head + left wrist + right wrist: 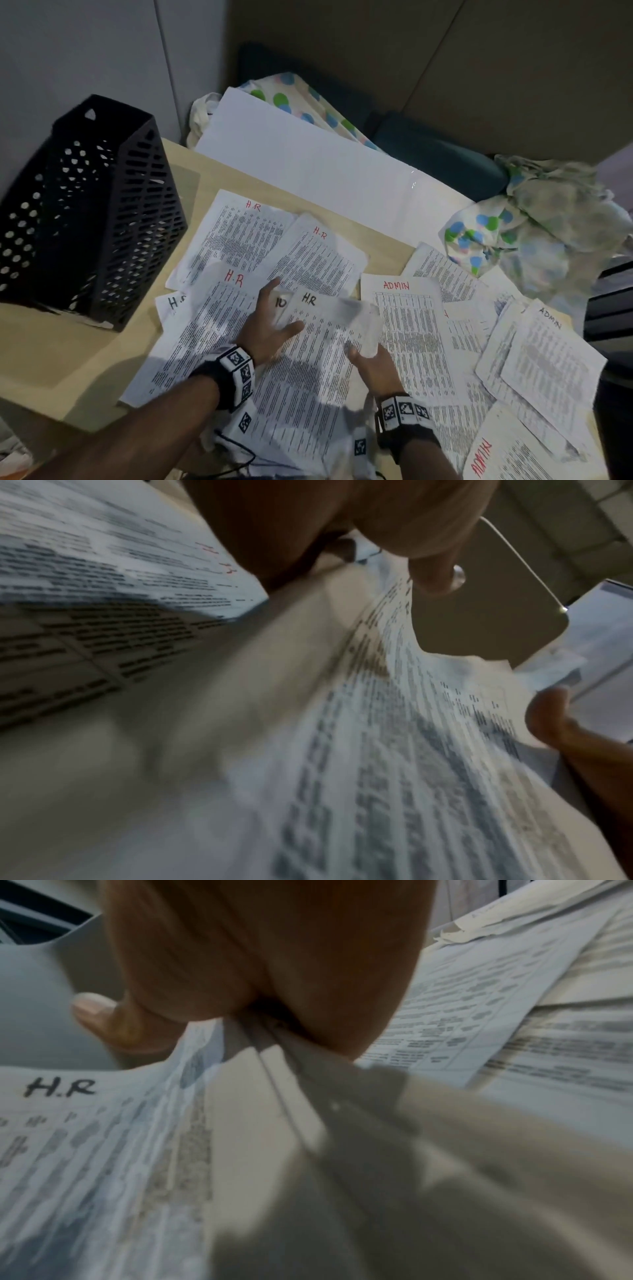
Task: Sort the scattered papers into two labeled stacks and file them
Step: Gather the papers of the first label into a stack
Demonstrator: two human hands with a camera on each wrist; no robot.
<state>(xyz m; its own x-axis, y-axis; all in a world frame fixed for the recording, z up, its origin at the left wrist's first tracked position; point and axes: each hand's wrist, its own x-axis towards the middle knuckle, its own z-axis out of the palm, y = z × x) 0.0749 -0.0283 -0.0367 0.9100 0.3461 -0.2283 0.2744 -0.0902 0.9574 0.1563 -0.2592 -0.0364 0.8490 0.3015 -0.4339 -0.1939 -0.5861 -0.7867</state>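
- A sheet marked "H.R" in black [322, 329] is held lifted and curled above the bench [68, 356]; its heading is read clearly in the right wrist view [61, 1088].
- Right hand [371, 368]: the grip is closed on the sheet's right edge, which is pinched between thumb and fingers [274, 961].
- Left hand [265, 325]: fingers are spread and nearly straight, the grip open; the thumb is laid against the sheet's left edge. In the left wrist view a fingertip [435, 569] is seen at the sheet's upper edge.
- Beneath and to the left of the grip, 3 sheets headed "H.R" in red [236, 277] are seen overlapping.
- Just right of the grip, a sheet headed "ADMIN" in red [407, 329] is lying flat; further right, more ADMIN sheets [548, 359] are scattered.
- Far left of the grip, a black perforated file holder [89, 212] is standing on the bench.
- Beyond the grip, a large blank white sheet [301, 157] and spotted cloth [513, 226] are noted.
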